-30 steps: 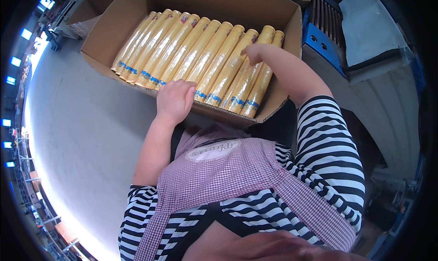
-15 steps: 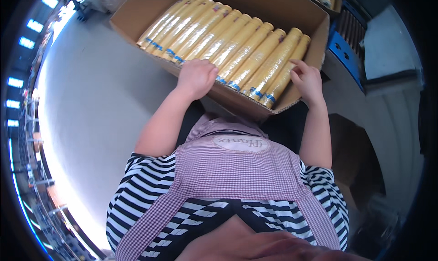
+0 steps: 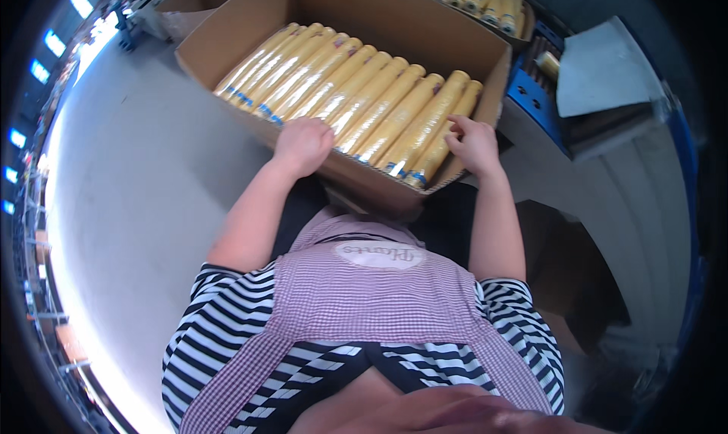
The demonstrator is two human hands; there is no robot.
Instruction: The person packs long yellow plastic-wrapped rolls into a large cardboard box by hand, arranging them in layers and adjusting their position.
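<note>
A cardboard box [image 3: 364,194] is in front of me with its top open. Inside lies a row of long yellow tubes or rolls [image 3: 371,104] in shiny clear film, with blue marks at their near ends. My left hand [image 3: 305,146] is closed over the near rim of the box; its fingertips are partly hidden. Over the right end of the row, beside the rightmost roll [image 3: 447,142], hovers my right hand [image 3: 476,146]. Its fingers are bent and apart, with nothing visible between them.
Behind the box, at the far right, another carton [image 3: 523,25] holds similar rolls. A blue rack [image 3: 535,97] with dark bars stands right of the box, next to a pale sheet [image 3: 607,66]. A dark brown carton [image 3: 565,260] sits beside me on the grey floor [image 3: 152,161].
The whole view has shifted, so the box and both hands appear farther left and slightly lower, and more of the rear carton shows. Both hands keep about the same place at the box.
</note>
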